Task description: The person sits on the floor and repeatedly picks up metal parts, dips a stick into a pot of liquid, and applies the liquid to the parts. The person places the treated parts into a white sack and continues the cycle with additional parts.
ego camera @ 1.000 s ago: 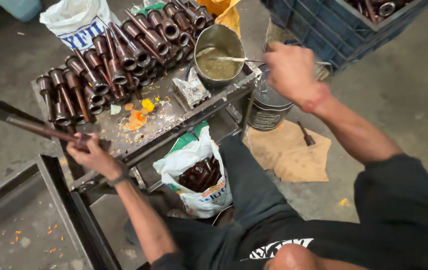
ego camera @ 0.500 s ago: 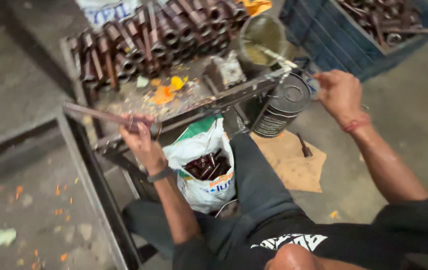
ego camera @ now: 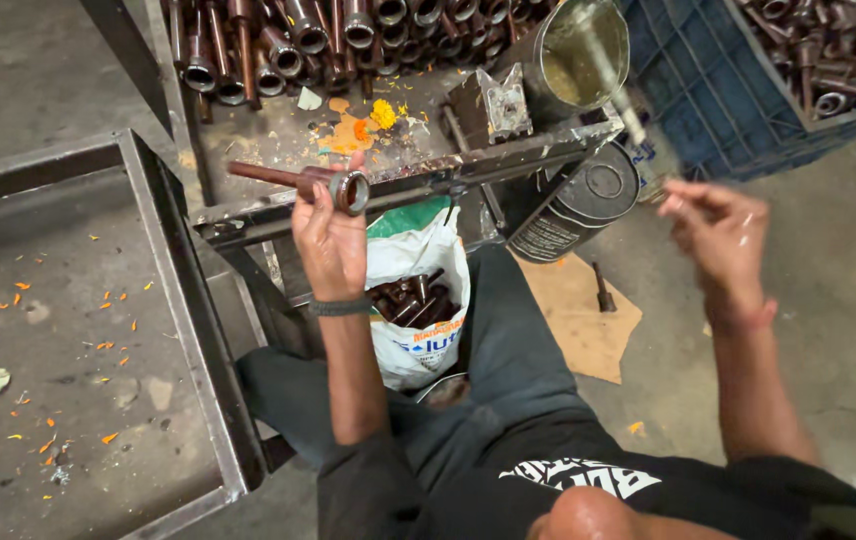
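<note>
- Left hand (ego camera: pixel 333 235): bare, no glove; dark band round wrist.
- Right hand (ego camera: pixel 718 225): bare; thin reddish thread at wrist, wet sheen on back of hand.
- Both forearms uncovered, sleeves end approx. at elbow or above.
- Torso: black T-shirt w/ white lettering across chest.
- Legs: dark grey-blue trousers, creased at the 2 knees.

The left hand (ego camera: pixel 330 240), which a second ago rests low on the metal frame with the long brown steel tube with a ring-shaped socket end (ego camera: pixel 298 180), now holds it raised, socket end toward the camera. The right hand (ego camera: pixel 718 225) now draws the thin, blurred brush (ego camera: pixel 616 85) out of the round steel pot of yellowish liquid (ego camera: pixel 573 50).
</note>
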`<state>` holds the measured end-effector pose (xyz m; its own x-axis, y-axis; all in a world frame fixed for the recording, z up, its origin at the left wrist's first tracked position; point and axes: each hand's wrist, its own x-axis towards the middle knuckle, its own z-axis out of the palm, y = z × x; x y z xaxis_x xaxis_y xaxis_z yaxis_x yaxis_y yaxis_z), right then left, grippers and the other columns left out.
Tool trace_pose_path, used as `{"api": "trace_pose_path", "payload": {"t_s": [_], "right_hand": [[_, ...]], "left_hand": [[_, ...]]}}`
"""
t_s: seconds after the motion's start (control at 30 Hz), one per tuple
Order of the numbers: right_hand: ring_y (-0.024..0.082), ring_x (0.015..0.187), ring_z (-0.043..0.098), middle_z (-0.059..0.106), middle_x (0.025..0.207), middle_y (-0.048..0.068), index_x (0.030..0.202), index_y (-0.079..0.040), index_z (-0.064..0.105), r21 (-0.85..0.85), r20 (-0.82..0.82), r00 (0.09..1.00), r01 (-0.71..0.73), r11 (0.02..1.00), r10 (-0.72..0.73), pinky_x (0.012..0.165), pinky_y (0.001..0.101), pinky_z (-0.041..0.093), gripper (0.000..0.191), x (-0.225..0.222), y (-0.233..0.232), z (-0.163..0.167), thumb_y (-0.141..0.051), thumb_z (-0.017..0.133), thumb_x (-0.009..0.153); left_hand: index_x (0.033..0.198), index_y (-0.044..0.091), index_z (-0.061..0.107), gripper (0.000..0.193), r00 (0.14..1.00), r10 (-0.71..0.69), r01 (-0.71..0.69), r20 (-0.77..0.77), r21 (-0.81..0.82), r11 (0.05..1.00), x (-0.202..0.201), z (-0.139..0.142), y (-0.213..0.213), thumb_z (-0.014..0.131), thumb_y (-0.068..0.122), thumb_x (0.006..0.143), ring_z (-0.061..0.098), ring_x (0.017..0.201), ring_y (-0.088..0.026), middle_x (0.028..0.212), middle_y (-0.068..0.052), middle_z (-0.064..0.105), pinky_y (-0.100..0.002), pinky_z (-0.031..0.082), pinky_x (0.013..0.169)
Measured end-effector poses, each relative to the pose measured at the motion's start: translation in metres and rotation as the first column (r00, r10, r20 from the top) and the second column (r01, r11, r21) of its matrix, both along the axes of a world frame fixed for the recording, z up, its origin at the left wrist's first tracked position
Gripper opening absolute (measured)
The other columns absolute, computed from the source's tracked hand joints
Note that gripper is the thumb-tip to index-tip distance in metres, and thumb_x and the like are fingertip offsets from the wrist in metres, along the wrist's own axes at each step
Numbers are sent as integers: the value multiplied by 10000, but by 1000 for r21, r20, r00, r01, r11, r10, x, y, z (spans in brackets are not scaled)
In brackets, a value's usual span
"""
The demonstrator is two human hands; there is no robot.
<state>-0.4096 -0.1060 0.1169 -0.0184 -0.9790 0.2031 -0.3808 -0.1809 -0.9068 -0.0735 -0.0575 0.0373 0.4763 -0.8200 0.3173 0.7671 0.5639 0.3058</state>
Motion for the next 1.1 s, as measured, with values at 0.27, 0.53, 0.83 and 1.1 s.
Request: {"api": "trace_pose_path", "payload": {"t_s": [0.27, 0.53, 0.83, 1.1], "right_hand": [[27, 480, 412, 571, 650, 8, 840, -18, 623, 337, 137, 933, -360, 870, 333, 404, 167, 304, 153, 38, 67, -30, -26, 574, 695], [46, 571, 501, 563, 647, 31, 849, 1, 615, 85, -42, 894, -442, 893, 446, 483, 159, 370, 154, 62, 69, -43, 16, 525, 724], [101, 624, 536, 541, 718, 90, 860, 31, 581, -309, -115, 937, -350, 884, 330, 525, 174, 420, 309, 84, 77, -44, 163, 405, 642], [91, 618, 518, 523, 722, 79, 865, 21, 577, -443, -115, 965, -263, 857, 237, 531, 161, 404, 240, 98, 75, -48, 138, 446, 702]], "left_hand": [[998, -22, 415, 207, 999, -40, 40, 20, 4, 999, -21, 4, 1, 458, 128, 861, 419, 1099, -299, 993, -125, 489, -388, 321, 981], [1071, 9, 362, 288, 995, -44, 41, 92, 31, 999, -32, 4, 3, 498, 104, 836, 468, 1030, -293, 1026, -140, 477, -383, 359, 936], [1136, 63, 276, 439, 951, -5, -17, 309, 71, 997, -41, 7, 1, 535, -6, 789, 475, 1024, -294, 1051, -120, 423, -387, 400, 907], [1176, 58, 257, 467, 907, -228, 204, 354, 104, 973, -59, 17, 7, 513, 13, 788, 456, 1089, -262, 1105, -121, 423, -349, 392, 935]]}}
